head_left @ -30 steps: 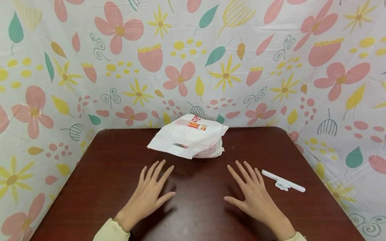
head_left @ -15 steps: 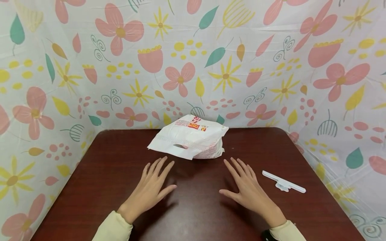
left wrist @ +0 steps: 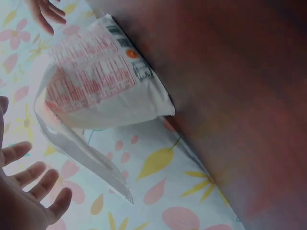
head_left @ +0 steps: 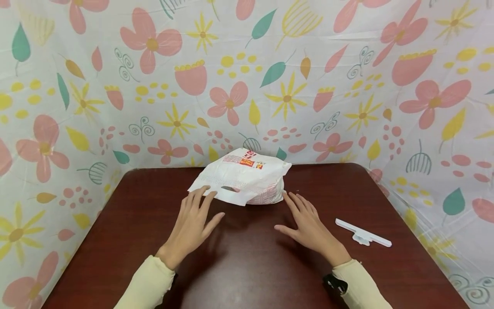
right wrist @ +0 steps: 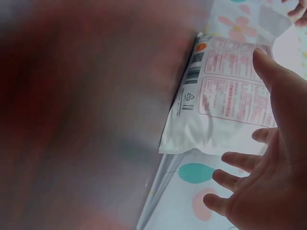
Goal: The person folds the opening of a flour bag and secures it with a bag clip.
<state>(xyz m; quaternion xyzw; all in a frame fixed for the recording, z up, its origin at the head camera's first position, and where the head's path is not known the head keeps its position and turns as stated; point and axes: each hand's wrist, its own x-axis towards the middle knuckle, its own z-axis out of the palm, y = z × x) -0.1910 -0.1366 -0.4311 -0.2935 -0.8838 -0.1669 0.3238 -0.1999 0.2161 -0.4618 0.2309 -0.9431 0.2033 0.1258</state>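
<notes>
A white plastic bag [head_left: 247, 178] with red print and a cut-out handle lies flat at the back middle of the dark wooden table [head_left: 251, 266]. My left hand [head_left: 202, 206] is open with its fingers spread, and its fingertips reach the bag's near left edge; whether they touch it I cannot tell. My right hand [head_left: 297, 210], also open, has its fingertips just short of the bag's right corner. In the left wrist view the bag [left wrist: 96, 81] fills the upper left, with my left hand [left wrist: 29, 191] below it. The right wrist view shows the bag [right wrist: 225, 96] beside my right hand [right wrist: 268, 182].
A white bag-sealing clip [head_left: 362, 234] lies on the table to the right of my right hand. Floral cloth walls [head_left: 247, 86] close in the table at the back and on both sides.
Both hands have slid forward across the table toward the bag, fingers still spread. The bag and the clip have not moved.
</notes>
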